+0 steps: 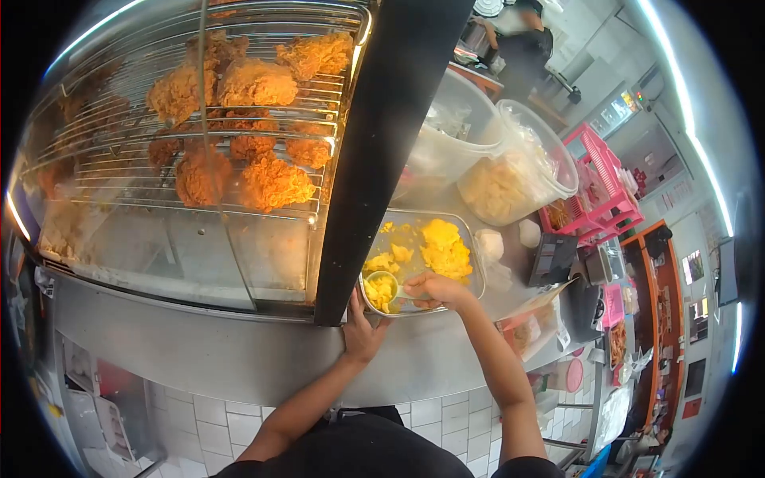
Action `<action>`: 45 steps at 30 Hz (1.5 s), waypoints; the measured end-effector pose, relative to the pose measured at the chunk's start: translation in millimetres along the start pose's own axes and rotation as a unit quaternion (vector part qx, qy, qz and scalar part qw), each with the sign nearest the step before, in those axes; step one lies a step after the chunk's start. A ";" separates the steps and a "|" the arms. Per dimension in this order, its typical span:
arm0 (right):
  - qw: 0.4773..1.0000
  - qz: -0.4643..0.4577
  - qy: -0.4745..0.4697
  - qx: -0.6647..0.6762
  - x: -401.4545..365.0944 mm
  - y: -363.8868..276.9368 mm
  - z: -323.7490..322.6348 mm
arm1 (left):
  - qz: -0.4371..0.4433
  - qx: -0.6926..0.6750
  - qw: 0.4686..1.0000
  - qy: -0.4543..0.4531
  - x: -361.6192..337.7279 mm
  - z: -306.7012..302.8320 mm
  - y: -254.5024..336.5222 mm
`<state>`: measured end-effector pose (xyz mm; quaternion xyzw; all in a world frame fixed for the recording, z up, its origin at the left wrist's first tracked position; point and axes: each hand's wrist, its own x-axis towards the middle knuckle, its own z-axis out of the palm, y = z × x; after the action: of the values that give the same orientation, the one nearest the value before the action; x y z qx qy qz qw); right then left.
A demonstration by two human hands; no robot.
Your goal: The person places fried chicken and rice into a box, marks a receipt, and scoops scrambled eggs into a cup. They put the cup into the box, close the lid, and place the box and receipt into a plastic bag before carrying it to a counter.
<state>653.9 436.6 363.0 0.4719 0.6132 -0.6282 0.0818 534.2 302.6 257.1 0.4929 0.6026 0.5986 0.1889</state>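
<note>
Clock directions are taken from a small round cup with a pale green rim [382, 292], partly filled with soft yellow food. At ten o'clock, a glass-fronted cabinet with a metal frame shows golden fried chicken [275, 183] on wire racks. At seven o'clock, the left hand [363, 336] has its fingers up by the cup and tray edge; whether they grip either cannot be told. The cup sits at the near-left corner of a shallow silver metal tray [476, 280]. At two o'clock lies a bright yellow food mound [446, 251]. At three o'clock, the right hand [435, 290] is closed on a pale, partly hidden handle. The work in hand appears to be portioning; moving the filled cup would call for keeping it level.
</note>
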 end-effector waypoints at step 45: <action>0.860 -0.096 0.327 0.379 -225.6 341.0 -142.4 | 0.404 0.271 0.767 -0.417 -76.4 303.0 158.4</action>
<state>1078.5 369.9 311.1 0.5838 0.3613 -0.6265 -0.3691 874.0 370.0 308.9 0.9227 0.3470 0.1664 0.0207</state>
